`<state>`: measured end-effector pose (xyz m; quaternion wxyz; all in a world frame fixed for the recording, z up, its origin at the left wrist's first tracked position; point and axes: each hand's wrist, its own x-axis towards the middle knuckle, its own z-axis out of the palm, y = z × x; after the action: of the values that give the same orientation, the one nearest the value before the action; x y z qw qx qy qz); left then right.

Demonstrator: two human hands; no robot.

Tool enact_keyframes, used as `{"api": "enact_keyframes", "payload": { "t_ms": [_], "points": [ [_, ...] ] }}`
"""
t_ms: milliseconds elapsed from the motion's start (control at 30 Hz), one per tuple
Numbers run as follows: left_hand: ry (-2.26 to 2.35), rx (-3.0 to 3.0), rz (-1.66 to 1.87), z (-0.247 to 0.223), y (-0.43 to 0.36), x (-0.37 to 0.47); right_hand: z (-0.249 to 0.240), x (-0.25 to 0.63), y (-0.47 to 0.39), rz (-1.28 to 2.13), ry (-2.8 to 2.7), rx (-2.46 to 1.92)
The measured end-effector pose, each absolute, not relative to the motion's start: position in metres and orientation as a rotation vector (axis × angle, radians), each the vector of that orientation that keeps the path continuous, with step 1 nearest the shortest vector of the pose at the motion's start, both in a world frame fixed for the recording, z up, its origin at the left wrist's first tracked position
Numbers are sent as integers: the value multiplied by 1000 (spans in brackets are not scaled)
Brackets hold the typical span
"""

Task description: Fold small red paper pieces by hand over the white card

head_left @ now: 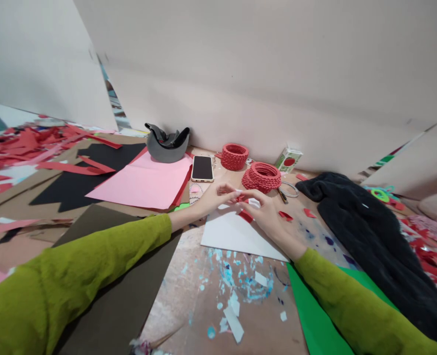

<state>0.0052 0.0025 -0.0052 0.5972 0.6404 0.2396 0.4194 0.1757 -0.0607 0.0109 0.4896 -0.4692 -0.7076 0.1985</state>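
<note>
Over a white sheet [236, 237], my left hand [217, 198] and my right hand [262, 209] meet at the fingertips. Both are closed in a pinch on a small red paper piece [241, 198], mostly covered by the fingers. Just below it, another red paper piece [246, 216] lies on the white sheet. Beyond my right hand sits a coiled red ring of folded paper links [262, 176], its layers stacked unevenly. A second, neater red ring [234, 157] stands behind it. Small red folded pieces [285, 216] lie right of my right hand.
A phone [202, 168], pink paper [140, 180] and a grey cap [168, 145] are at the back left. A small carton [288, 159] leans near the white wall panel [248, 74]. Dark cloth [359, 222] and green paper [310, 310] lie right; red scraps [22, 145] pile far left.
</note>
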Motion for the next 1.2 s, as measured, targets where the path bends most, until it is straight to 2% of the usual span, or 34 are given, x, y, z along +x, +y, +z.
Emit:
{"api": "enact_keyframes", "payload": {
  "t_ms": [733,1200],
  "points": [
    [572,1451,924,-6,3,4,3,179,-55,407,-1594,-1166],
    [553,1624,900,-7,5,3,5,177,-60,359,-1686,-1159]
  ]
}}
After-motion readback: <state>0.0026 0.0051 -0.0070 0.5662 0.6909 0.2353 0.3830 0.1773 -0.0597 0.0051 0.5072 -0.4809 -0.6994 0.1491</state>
